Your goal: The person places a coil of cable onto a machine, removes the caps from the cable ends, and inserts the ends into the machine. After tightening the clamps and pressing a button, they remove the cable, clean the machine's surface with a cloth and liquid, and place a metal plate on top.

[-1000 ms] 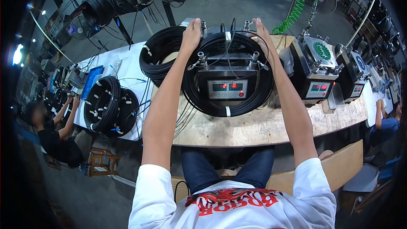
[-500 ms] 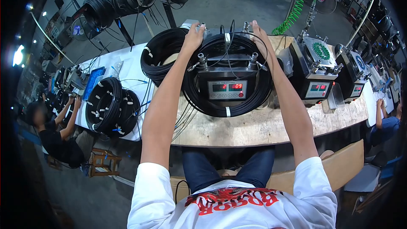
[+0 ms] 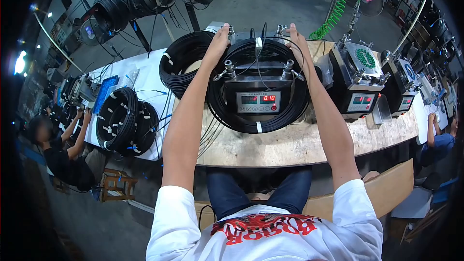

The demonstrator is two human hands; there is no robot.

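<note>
Both arms reach forward over a machine (image 3: 231,100) with a red digital display. A black cable coil (image 3: 258,126) with white ties hangs around its front, and thin black leads run over its top. My left hand (image 3: 220,40) is at the back left, by a metal knob (image 3: 231,31) and the coil's upper left. My right hand (image 3: 297,38) is at the back right, beside another knob (image 3: 281,30), near the coil's upper right. The fingers of both hands are partly hidden, and their grip cannot be made out.
More black coils (image 3: 181,84) stand left of the machine, others (image 3: 117,125) farther left beside a blue tray (image 3: 107,92). Two similar machines (image 3: 360,101) stand at the right. A green coiled hose (image 3: 333,19) hangs behind. Co-workers (image 3: 63,157) sit at both sides.
The display reading has changed from 1.09 to 0.10. My left hand's fingers have shifted slightly at the knob; my right hand stays nearly in place.
</note>
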